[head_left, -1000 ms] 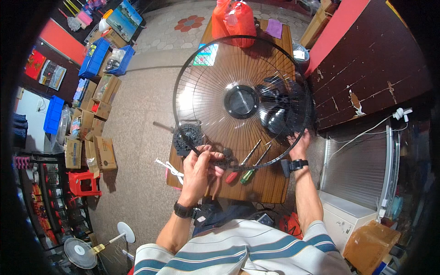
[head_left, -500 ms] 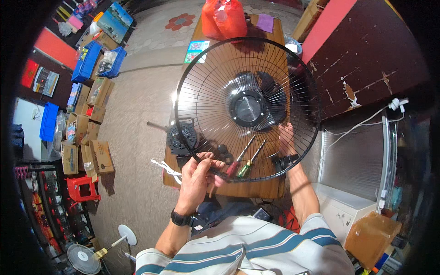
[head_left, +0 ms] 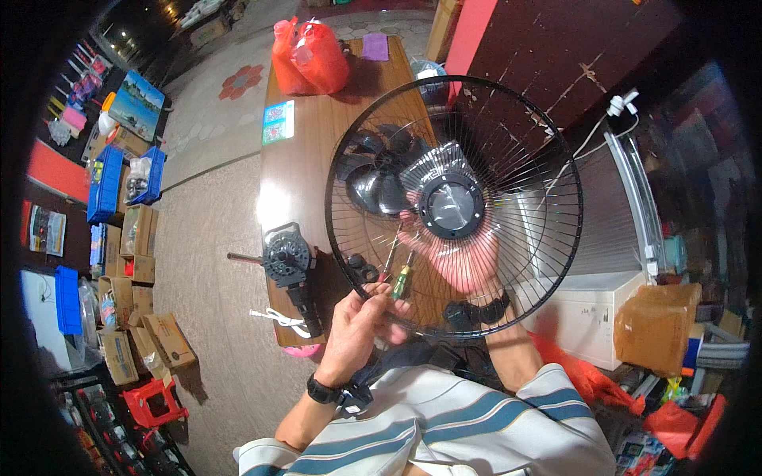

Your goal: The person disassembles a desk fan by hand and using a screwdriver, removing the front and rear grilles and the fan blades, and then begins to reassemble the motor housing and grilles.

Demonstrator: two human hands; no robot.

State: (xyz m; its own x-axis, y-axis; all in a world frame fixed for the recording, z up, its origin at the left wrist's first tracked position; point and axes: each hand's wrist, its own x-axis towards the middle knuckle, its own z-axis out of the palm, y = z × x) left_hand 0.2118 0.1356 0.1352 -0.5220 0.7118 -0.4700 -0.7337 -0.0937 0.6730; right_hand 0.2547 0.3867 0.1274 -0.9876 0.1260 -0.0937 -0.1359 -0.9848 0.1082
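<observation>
Black fan grille point(head_left: 508, 151) up in both hands over the wooden table point(head_left: 305, 170).

Left hand point(head_left: 361, 317) pinches the lower rim; right hand point(head_left: 460, 254) spreads flat behind the wires. Blue crates point(head_left: 107, 182) on the floor hold small packed goods; red bags point(head_left: 309, 55) sit at the table's far end.

I see bright overhead light glaring off the tabletop point(head_left: 295, 208); fisheye edges bend and darken, with sharp focus centrally.
</observation>
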